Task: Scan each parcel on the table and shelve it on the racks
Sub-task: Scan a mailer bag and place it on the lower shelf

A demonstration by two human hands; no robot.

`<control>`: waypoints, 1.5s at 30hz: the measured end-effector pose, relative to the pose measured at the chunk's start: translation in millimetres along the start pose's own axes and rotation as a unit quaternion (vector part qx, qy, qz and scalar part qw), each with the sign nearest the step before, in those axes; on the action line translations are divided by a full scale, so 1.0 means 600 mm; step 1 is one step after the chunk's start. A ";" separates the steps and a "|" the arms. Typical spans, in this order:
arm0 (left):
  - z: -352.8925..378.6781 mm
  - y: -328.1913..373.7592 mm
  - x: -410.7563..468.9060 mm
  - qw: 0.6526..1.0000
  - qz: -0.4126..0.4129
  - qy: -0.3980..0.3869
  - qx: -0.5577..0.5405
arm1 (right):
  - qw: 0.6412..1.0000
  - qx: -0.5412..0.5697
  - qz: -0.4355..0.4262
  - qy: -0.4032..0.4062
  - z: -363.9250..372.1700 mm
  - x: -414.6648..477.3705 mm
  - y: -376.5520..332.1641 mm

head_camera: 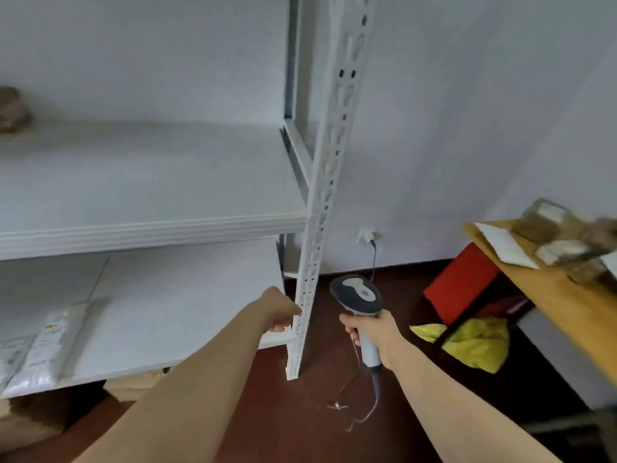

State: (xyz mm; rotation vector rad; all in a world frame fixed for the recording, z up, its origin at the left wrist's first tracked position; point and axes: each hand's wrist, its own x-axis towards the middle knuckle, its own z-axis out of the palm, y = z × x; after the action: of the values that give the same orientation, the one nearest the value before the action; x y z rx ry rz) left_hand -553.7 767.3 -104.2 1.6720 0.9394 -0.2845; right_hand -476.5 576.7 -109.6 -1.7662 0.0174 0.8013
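Gripping scanner [359, 294] handle — right hand [371, 332]; left hand [277, 310] at rack post [325, 182], grasp unclear.

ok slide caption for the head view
Right hand grips the scanner; left hand is at the rack post, parcels lie on the table.

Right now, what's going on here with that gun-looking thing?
A person stands at a white rack. Their right hand grips a barcode scanner by its handle. Their left hand is at the corner of the lower shelf, by the post; whether it grips is unclear. Some white parcels lie on that shelf, and more parcels wait on the wooden table.
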 end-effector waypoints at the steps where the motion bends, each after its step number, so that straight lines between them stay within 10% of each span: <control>1: 0.042 0.035 0.008 1.000 0.007 -0.006 0.009 | 1.000 0.016 -0.004 0.017 -0.050 0.007 0.003; 13: 0.553 0.369 0.074 0.973 0.054 -0.190 0.118 | 0.958 0.202 -0.053 0.196 -0.603 0.039 0.008; 25: 0.786 0.569 0.258 0.952 0.148 -0.162 0.212 | 0.903 0.293 -0.003 0.314 -0.850 0.166 0.011; 45: 0.982 0.673 0.594 0.626 0.415 0.005 0.660 | 0.898 0.276 0.111 0.323 -0.979 0.505 -0.072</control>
State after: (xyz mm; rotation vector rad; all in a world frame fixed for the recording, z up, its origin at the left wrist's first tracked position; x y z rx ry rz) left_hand 128.5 373.4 -235.6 3.2338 -0.3992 -0.3330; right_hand 69.0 203.8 -155.3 -1.4119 0.8252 0.2804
